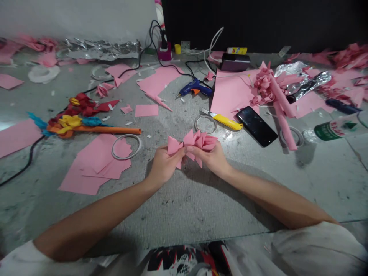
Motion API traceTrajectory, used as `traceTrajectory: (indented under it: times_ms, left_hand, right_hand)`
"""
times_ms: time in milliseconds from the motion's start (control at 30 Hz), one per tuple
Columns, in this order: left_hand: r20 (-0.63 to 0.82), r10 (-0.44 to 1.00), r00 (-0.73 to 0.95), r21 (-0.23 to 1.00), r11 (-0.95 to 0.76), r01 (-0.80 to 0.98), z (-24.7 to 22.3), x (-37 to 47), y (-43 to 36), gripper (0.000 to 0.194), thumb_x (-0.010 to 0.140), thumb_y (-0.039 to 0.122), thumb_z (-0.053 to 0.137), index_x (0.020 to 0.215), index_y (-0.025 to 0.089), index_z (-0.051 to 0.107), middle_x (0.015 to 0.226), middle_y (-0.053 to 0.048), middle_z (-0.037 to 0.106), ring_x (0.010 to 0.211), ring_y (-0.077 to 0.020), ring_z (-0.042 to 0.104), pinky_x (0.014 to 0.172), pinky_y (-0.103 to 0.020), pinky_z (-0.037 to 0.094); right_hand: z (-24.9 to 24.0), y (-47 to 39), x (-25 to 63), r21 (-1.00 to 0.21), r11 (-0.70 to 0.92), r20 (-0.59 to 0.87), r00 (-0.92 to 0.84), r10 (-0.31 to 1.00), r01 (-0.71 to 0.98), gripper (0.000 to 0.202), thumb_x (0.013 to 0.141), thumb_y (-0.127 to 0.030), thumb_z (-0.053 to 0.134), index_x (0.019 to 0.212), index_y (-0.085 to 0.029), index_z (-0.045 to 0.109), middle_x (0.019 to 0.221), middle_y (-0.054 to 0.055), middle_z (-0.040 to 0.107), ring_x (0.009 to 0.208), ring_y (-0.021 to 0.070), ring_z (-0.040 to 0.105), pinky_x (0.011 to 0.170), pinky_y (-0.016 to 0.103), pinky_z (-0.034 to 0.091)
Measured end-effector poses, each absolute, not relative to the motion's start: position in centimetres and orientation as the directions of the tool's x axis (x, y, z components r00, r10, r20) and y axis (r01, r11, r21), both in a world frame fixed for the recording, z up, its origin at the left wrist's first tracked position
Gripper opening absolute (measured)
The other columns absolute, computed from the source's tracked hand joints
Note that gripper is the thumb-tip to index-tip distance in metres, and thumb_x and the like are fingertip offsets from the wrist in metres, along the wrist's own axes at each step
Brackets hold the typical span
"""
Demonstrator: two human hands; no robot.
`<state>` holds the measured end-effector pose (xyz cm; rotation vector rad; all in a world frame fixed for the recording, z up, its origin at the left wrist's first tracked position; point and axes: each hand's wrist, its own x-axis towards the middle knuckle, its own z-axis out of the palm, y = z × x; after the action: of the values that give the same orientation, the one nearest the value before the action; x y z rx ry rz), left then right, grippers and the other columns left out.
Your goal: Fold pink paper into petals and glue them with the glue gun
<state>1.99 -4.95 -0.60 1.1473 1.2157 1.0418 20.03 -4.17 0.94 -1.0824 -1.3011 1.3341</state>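
Pinching spiky folded pink paper [189, 139] with your left hand [164, 163] and right hand [216, 159], you could crumple it (by squeezing too hard).

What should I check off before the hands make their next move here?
1. Folded paper held by left hand and right hand: ok.
2. Cutter apart from the hands: ok, it lies beyond the right one.
3. Cutter blade fully retracted: cannot tell.
4. Glue gun heated: cannot tell.
5. Sheets at left squared into a neat stack: not ok, they lie fanned out.
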Motion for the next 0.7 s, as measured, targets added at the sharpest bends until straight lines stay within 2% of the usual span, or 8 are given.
traceTrajectory:
  times_ms: [67, 133, 200, 300, 400, 500, 567, 700]
  left_hand:
    - [-0.152, 0.981, 0.118, 0.988, 0.154, -0.008, -0.4, 2.0, -5.0, 0.042, 0.084, 0.056, 0.088, 0.075, 0.016, 0.077, 0.063, -0.003, 0.071, 0.056, -0.0154, 0.066, 0.054, -0.024, 0.051]
    - [-0.201, 0.971, 0.131, 0.972, 0.214, -0.094, -0.5, 2.0, -4.9, 0.042, 0.089, 0.058, 0.083, 0.099, 0.017, 0.082, 0.069, -0.003, 0.074, 0.057, -0.0165, 0.067, 0.053, -0.026, 0.052]
    - [-0.228, 0.966, 0.126, 0.939, 0.252, -0.234, -0.6, 2.0, -4.7, 0.047, 0.092, 0.056, 0.079, 0.122, 0.019, 0.078, 0.086, -0.005, 0.080, 0.067, -0.0189, 0.072, 0.057, -0.027, 0.055]
    - [-0.215, 0.970, 0.115, 0.882, 0.243, -0.404, -0.8, 2.1, -4.4, 0.047, 0.093, 0.047, 0.078, 0.133, 0.020, 0.074, 0.115, -0.009, 0.081, 0.098, -0.0244, 0.079, 0.079, -0.032, 0.063]
    - [-0.197, 0.968, 0.152, 0.864, 0.245, -0.440, -0.9, 2.3, -4.3, 0.052, 0.095, 0.046, 0.078, 0.141, 0.022, 0.070, 0.125, -0.009, 0.080, 0.116, -0.0272, 0.076, 0.097, -0.038, 0.062]
    - [-0.187, 0.957, 0.222, 0.890, 0.261, -0.374, -1.2, 2.7, -4.5, 0.059, 0.092, 0.050, 0.085, 0.143, 0.023, 0.070, 0.124, -0.009, 0.080, 0.114, -0.0271, 0.076, 0.100, -0.038, 0.060]
    - [-0.192, 0.955, 0.228, 0.911, 0.260, -0.320, -1.5, 2.9, -4.7, 0.054, 0.088, 0.047, 0.089, 0.133, 0.021, 0.076, 0.120, -0.009, 0.081, 0.109, -0.0257, 0.077, 0.097, -0.036, 0.060]
    - [-0.198, 0.969, 0.147, 0.898, 0.239, -0.370, -1.3, 3.1, -4.6, 0.039, 0.089, 0.043, 0.088, 0.119, 0.019, 0.080, 0.118, -0.009, 0.082, 0.110, -0.0243, 0.077, 0.097, -0.034, 0.060]
  right_hand:
    - [1.0, -4.2, 20.0, -0.999, -0.004, 0.001, -0.139, 0.990, -0.038, 0.042, 0.085, -0.055, 0.088, 0.070, -0.022, 0.065, 0.068, -0.002, 0.065, 0.065, 0.0154, 0.060, 0.064, 0.030, 0.052]
    - [0.5, -4.2, 20.2, -0.997, -0.036, -0.030, -0.090, 0.996, -0.063, 0.037, 0.087, -0.051, 0.086, 0.074, -0.022, 0.067, 0.072, -0.001, 0.067, 0.067, 0.0156, 0.060, 0.066, 0.030, 0.052]
    - [-0.2, -4.2, 20.4, -0.994, -0.054, -0.050, -0.048, 0.998, -0.096, 0.033, 0.087, -0.049, 0.087, 0.077, -0.022, 0.069, 0.076, 0.000, 0.069, 0.069, 0.0163, 0.061, 0.069, 0.031, 0.053]
    - [-0.5, -4.1, 20.6, -0.994, -0.057, -0.051, -0.061, 0.997, -0.096, 0.031, 0.086, -0.049, 0.087, 0.081, -0.022, 0.071, 0.080, 0.001, 0.071, 0.073, 0.0178, 0.064, 0.074, 0.034, 0.056]
    - [-0.1, -4.1, 20.4, -0.998, -0.035, -0.030, -0.122, 0.992, -0.042, 0.033, 0.085, -0.049, 0.088, 0.080, -0.021, 0.071, 0.078, 0.000, 0.069, 0.071, 0.0163, 0.061, 0.072, 0.032, 0.054]
    - [0.4, -4.0, 20.2, -0.999, -0.040, -0.042, -0.185, 0.982, 0.015, 0.036, 0.082, -0.049, 0.089, 0.077, -0.020, 0.069, 0.072, -0.002, 0.065, 0.066, 0.0140, 0.056, 0.063, 0.028, 0.049]
    - [0.4, -4.0, 20.2, -0.998, -0.046, -0.053, -0.209, 0.976, 0.038, 0.033, 0.083, -0.047, 0.087, 0.079, -0.020, 0.069, 0.073, -0.002, 0.066, 0.067, 0.0143, 0.057, 0.063, 0.028, 0.048]
    - [-0.1, -3.9, 20.5, -0.999, -0.039, -0.038, -0.225, 0.974, -0.004, 0.026, 0.089, -0.045, 0.081, 0.095, -0.021, 0.075, 0.089, 0.002, 0.074, 0.082, 0.0188, 0.067, 0.079, 0.033, 0.056]
